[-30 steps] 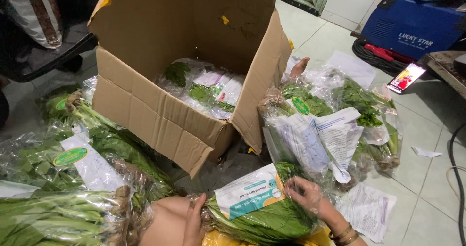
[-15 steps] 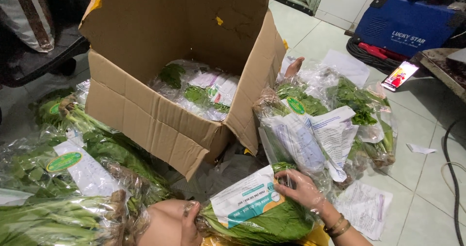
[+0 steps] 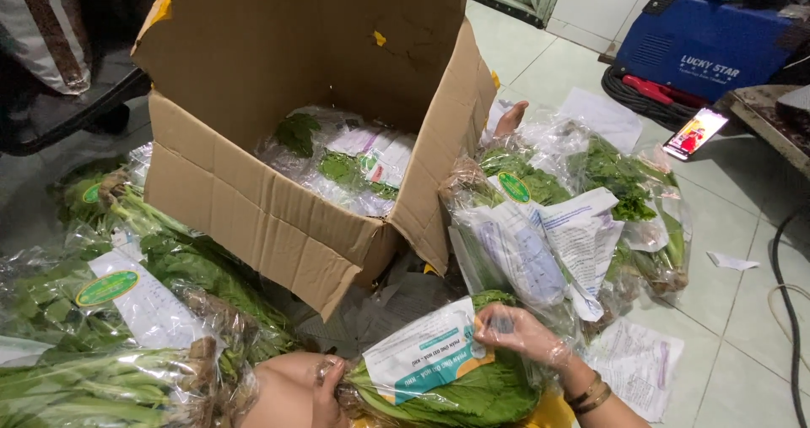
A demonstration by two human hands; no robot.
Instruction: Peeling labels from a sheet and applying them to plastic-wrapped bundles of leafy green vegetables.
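Both hands on one bagged bundle of leafy greens [image 3: 456, 390] at bottom centre of frame, lying low in front of the person, just in front of the cardboard box [image 3: 278, 217].

Right hand [image 3: 515, 333]: in a thin clear glove, fingers curled down onto the bundle's top right edge, pinching bag + the white/teal paper label [image 3: 422, 360] there. Bangles on that wrist. Left hand [image 3: 325, 386]: closed around the bundle's left (stem) end, fingers wrapped on the plastic. Only partly in view, bottom edge cuts it off.

Bundle: broad green leaves in clear plastic, label on top facing up, lying roughly horizontal btwn the two hands.

Around it:
- Box is open, flaps up, tilted toward the cam. Inside: more bagged greens w/ paper labels [image 3: 354, 162], covering the bottom.
- Right of the box: pile of bagged greens [image 3: 574, 217] w/ printed sheets and round green stickers, touching the box's right wall; the held bundle is just beside the pile's near end.
- Left of the box: more bagged greens [image 3: 126, 310] on the floor, oval green sticker on one, long-stem bundle nearest the bottom left corner.
- Loose printed sheet [image 3: 637, 365] on the tiled floor [image 3: 734, 327], right of the right wrist.
- Phone [image 3: 696, 132] w/ lit screen far right, well apart from the hands.
- Blue machine case [image 3: 709, 48] top right, black cable on the floor at the right edge.
- A bare foot [image 3: 510, 117] shows behind the box's right flap.
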